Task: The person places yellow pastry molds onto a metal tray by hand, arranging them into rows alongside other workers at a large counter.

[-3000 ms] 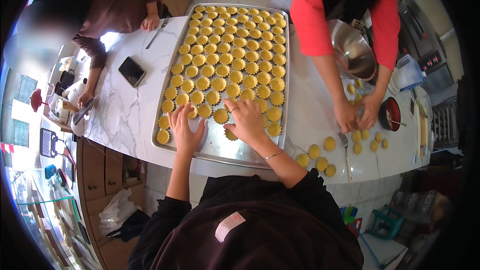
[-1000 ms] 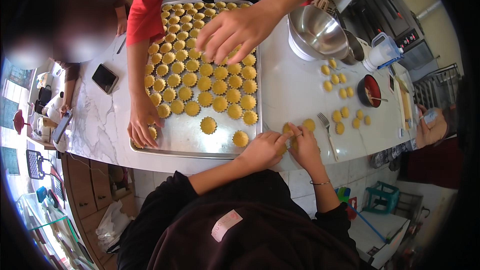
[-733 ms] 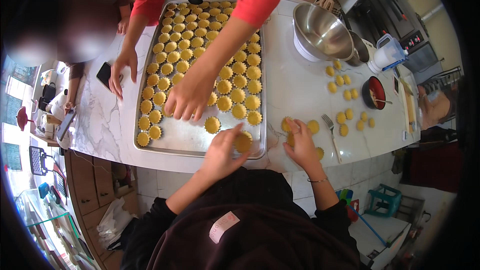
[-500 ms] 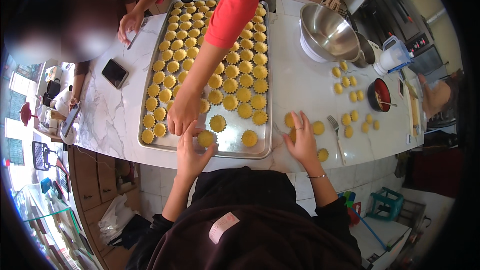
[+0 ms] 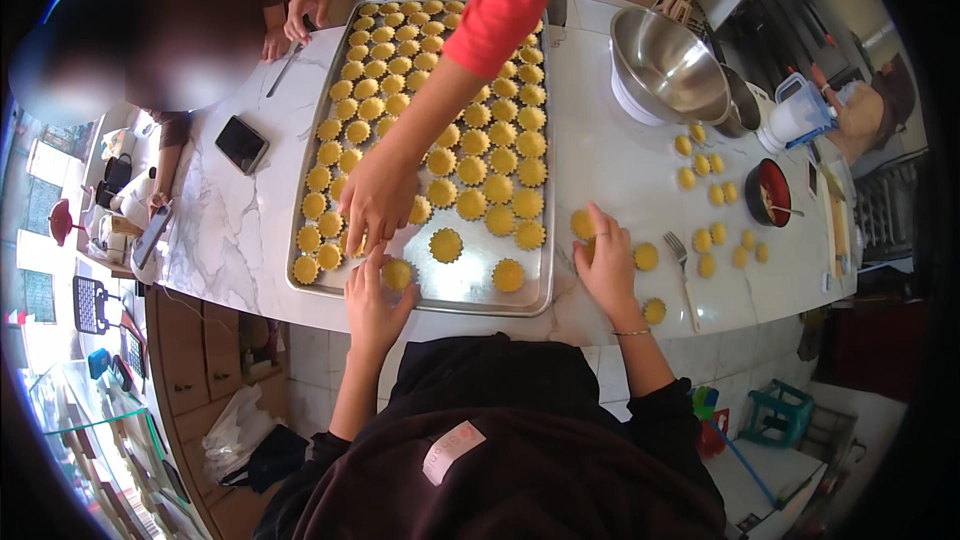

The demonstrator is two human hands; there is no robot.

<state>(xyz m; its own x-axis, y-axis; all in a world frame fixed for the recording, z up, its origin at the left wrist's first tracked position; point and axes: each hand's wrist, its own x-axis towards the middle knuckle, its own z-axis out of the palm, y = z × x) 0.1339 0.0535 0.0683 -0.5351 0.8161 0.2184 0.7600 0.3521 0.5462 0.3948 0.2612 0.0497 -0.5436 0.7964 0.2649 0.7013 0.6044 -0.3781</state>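
At the near part of a metal tray [image 5: 475, 295], packed with fluted yellow tart shells, my left hand [image 5: 385, 290] holds a tart shell [image 5: 398, 274] between thumb and fingers, low over the bare metal. My right hand [image 5: 605, 250] is on the marble counter right of the tray, its fingers loosely spread and curved over yellow tart pieces [image 5: 582, 225], partly hidden beneath it. A co-worker's hand [image 5: 375, 200] in a red sleeve reaches down just above my left hand, fingertips among the shells.
Right: a fork [image 5: 683, 270], several yellow rounds [image 5: 707, 267], a black-red bowl [image 5: 768, 200], a steel bowl [image 5: 670, 65] and a plastic jug [image 5: 800, 115]. Left: a phone [image 5: 243, 145], a utensil [image 5: 282, 70] and another person [image 5: 190, 30], with a hand on a second device [image 5: 152, 232].
My left hand has moved from the counter's yellow pieces leftward onto the tray with a shell. My right hand stays right of the tray. The co-worker's red-sleeved arm has swung across the tray.
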